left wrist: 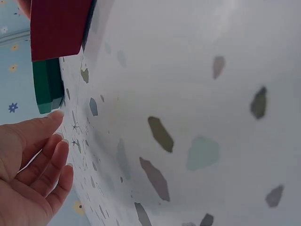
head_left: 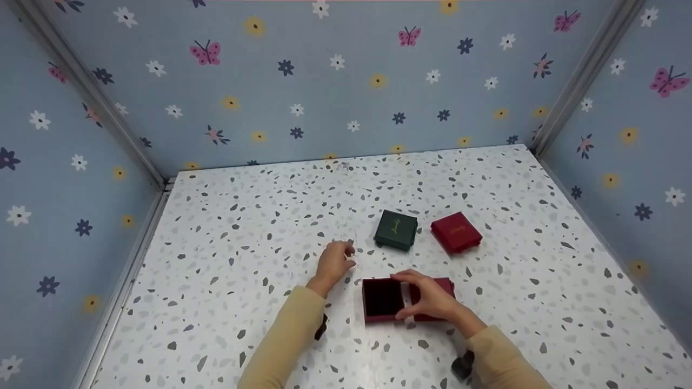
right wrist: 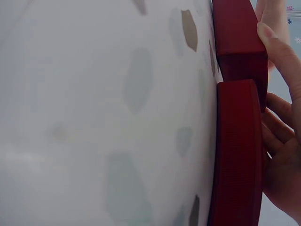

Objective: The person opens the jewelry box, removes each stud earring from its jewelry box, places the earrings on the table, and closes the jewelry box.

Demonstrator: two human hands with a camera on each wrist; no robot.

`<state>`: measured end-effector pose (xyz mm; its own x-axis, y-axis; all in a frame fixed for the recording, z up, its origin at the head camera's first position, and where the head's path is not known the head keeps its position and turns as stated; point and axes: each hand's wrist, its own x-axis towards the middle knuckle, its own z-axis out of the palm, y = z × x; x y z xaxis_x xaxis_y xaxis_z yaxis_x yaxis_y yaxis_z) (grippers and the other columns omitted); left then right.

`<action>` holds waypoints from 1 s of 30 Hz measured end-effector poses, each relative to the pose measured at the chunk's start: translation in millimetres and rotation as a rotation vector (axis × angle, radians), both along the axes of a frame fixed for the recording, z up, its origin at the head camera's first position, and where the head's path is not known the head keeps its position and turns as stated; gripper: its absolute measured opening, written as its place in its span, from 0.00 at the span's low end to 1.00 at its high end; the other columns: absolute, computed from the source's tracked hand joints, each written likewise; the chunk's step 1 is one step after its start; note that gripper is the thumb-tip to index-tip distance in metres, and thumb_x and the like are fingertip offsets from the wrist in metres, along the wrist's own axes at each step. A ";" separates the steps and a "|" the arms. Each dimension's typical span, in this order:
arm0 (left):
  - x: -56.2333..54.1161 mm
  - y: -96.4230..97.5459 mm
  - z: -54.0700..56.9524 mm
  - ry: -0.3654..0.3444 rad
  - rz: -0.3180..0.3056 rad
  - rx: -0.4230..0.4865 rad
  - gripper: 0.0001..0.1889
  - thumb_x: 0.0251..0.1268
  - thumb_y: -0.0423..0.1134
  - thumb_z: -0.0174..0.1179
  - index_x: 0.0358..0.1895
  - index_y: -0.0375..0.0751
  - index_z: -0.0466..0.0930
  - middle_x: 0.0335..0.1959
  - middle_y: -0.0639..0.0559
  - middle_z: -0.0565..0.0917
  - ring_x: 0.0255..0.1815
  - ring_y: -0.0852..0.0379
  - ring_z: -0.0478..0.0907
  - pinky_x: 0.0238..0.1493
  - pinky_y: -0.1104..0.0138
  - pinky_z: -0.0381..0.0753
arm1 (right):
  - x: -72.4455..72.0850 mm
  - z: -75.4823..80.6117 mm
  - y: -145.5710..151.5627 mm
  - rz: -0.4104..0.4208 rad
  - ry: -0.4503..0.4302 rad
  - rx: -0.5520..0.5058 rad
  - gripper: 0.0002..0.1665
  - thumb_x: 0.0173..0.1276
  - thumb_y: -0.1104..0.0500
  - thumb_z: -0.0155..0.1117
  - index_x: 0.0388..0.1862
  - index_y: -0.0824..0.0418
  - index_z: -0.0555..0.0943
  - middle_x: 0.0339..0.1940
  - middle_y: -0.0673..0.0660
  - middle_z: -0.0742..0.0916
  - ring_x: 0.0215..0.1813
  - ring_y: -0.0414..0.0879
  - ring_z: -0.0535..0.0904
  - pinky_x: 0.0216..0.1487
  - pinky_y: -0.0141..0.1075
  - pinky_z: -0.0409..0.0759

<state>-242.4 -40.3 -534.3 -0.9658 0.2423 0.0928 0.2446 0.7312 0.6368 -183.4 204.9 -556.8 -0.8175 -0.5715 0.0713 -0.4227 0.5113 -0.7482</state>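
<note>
A red jewelry box lies opened out on the speckled table, its dark hollow half at the left, its other half at the right, with a pale strip between. My right hand reaches over it from the right and grips it across its width, thumb on the near side and fingers at the far side. In the right wrist view the thumb presses the edge of one red half. To the left of the box, my left hand holds nothing, fingers loosely bent, close to the table.
Behind the opened box sit a closed green box with gold lettering and a closed smaller red box to its right. Flower-patterned walls enclose the table at the back and both sides.
</note>
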 end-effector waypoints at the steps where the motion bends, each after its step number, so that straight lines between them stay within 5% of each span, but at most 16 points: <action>1: 1.8 0.1 1.0 -0.004 -0.009 -0.002 0.09 0.45 0.26 0.62 0.33 0.32 0.79 0.28 0.46 0.78 0.29 0.53 0.74 0.33 0.64 0.73 | 0.1 0.1 -0.1 0.000 0.002 -0.002 0.50 0.35 0.40 0.73 0.58 0.60 0.71 0.54 0.48 0.74 0.55 0.43 0.69 0.56 0.42 0.67; 10: 20.2 -1.6 3.4 -0.079 -0.155 0.018 0.16 0.47 0.30 0.64 0.42 0.29 0.74 0.35 0.42 0.76 0.37 0.48 0.74 0.39 0.61 0.73 | 0.1 1.0 -0.3 -0.001 -0.006 0.010 0.50 0.35 0.40 0.73 0.58 0.60 0.71 0.54 0.48 0.74 0.55 0.43 0.68 0.56 0.42 0.66; 18: 36.1 -9.2 5.1 -0.077 -0.309 0.019 0.22 0.50 0.30 0.62 0.50 0.28 0.68 0.43 0.39 0.73 0.43 0.46 0.72 0.44 0.59 0.71 | 0.0 1.5 -0.3 0.002 -0.015 0.002 0.51 0.35 0.40 0.73 0.59 0.60 0.70 0.54 0.49 0.74 0.55 0.44 0.69 0.56 0.43 0.66; 30: 55.8 -13.5 4.5 -0.134 -0.450 0.059 0.37 0.40 0.31 0.69 0.57 0.26 0.61 0.53 0.38 0.67 0.49 0.43 0.68 0.50 0.58 0.68 | 0.4 1.7 0.1 -0.004 -0.010 0.009 0.51 0.34 0.40 0.73 0.59 0.60 0.70 0.54 0.49 0.74 0.55 0.44 0.68 0.57 0.43 0.66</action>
